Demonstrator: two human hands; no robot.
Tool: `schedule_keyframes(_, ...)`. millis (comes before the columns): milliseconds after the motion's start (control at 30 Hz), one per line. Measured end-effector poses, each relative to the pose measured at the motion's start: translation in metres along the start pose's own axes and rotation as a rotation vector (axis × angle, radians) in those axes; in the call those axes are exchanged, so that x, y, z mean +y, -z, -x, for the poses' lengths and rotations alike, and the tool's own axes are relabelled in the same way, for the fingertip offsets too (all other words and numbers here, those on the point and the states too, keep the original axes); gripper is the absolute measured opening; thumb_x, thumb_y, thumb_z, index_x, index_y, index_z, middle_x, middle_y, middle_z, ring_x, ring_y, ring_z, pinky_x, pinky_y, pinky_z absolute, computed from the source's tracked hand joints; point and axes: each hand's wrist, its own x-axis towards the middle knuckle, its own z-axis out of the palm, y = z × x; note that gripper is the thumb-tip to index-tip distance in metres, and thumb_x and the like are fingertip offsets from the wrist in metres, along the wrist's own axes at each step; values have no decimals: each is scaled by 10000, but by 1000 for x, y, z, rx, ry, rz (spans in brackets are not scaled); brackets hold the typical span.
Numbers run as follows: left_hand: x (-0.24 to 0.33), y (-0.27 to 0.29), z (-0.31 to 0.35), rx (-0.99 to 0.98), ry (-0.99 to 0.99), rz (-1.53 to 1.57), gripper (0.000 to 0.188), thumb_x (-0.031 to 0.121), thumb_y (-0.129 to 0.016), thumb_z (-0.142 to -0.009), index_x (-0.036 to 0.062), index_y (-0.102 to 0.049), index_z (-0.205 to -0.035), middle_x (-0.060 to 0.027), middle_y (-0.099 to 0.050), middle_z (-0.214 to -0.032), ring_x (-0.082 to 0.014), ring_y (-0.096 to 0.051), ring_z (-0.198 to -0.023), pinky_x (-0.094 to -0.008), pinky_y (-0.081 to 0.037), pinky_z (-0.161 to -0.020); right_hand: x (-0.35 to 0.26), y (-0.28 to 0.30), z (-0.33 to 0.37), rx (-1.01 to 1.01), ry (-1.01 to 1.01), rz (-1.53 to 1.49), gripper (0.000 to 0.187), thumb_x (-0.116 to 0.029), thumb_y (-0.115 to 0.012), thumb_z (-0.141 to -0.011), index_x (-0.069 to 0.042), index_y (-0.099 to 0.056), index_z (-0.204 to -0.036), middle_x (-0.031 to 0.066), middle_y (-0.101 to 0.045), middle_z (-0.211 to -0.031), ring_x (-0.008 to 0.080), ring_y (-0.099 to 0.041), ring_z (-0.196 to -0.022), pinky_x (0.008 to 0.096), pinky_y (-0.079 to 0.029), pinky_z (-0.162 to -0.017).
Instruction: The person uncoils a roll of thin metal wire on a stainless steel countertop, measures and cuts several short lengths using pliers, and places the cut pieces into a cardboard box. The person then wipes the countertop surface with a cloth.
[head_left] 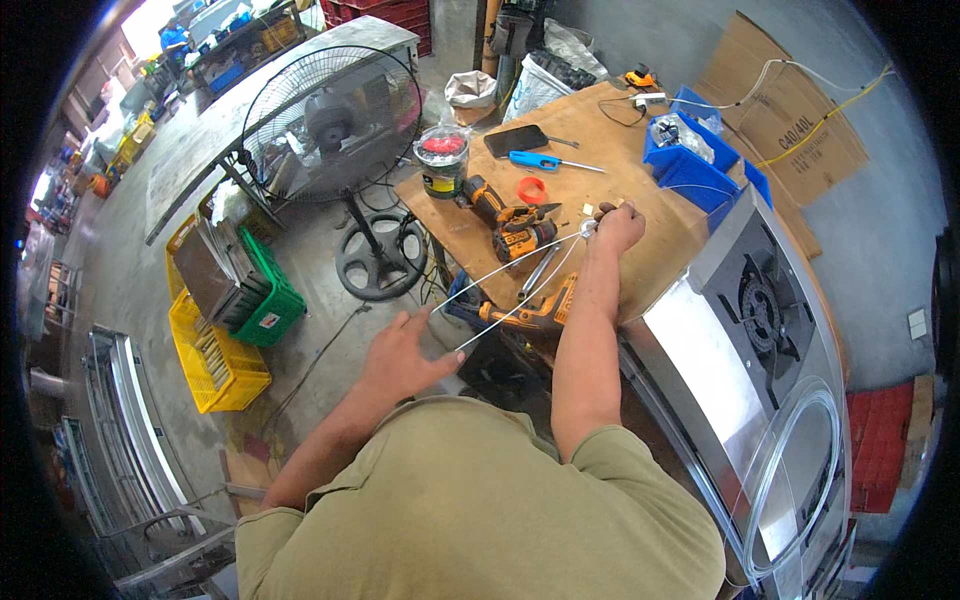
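My right hand (621,228) is closed at the workbench's front right, fingertips on a small silvery round part (588,229). Two strands of thin white cable (492,270) run from that part toward my left hand (408,352). The left fingers and thumb are spread, one strand reaching the fingertips and the other the thumb. Whether the cable loops round behind that hand is hidden. Beside the silvery part lie an orange-and-black power tool (522,241) and a roll of red tape (531,190). An orange drill (548,308) is between my forearms, near a metal rod (540,272).
On the wooden bench (610,125) are a blue gas lighter (535,160), a black phone (516,140), a clear jar (442,160) and blue bins (700,165). A steel gas stove (700,330) with coiled clear tubing (790,480) stands right. A pedestal fan (330,125) and crates (220,370) stand left.
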Motion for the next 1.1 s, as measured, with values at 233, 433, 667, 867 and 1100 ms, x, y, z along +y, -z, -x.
schedule_keyframes(233, -5, -15, -2, 33, 33, -70, 872, 546, -748, -699, 19, -513, -1353, -173, -565, -896, -333, -572, -803, -430, -470, -715, 2, -1, -11, 48, -12, -31, 159, -135, -457, -974, 20, -485, -997, 161, -639, -690, 181, -542, -472, 302, -415, -418)
schedule_keyframes(433, -10, -16, 5, -114, -30, 29, 786, 441, -726, -726, 9, -514, -1348, -181, -566, -873, -343, -591, -842, -433, -478, -736, 5, -5, -21, 104, -13, -59, 131, -112, -477, -948, 18, -495, -938, 163, -633, -671, 188, -535, -456, 305, -402, -408)
schedule_keyframes(667, -13, -17, 9, -79, -63, 79, 678, 378, -705, -761, 0, -559, -1304, -198, -598, -819, -340, -595, -779, -425, -477, -713, 9, -10, -34, 165, 34, 4, 196, -119, -458, -962, 67, -509, -931, 193, -633, -676, 245, -601, -528, 357, -464, -481)
schedule_keyframes(867, -15, -19, 5, -161, -60, 169, 643, 353, -705, -790, -8, -560, -1302, -195, -602, -807, -325, -587, -734, -418, -473, -679, 14, -10, -42, 189, 96, 37, 141, -89, -504, -921, 51, -518, -926, 179, -630, -654, 219, -551, -458, 334, -406, -407)
schedule_keyframes(1100, -8, -9, 8, -134, -114, 176, 576, 280, -701, -818, -11, -562, -1295, -189, -593, -793, -318, -573, -730, -410, -465, -686, -8, -8, -29, 138, 156, 192, 172, -124, -507, -950, 48, -515, -945, 180, -651, -673, 225, -586, -477, 337, -446, -429)
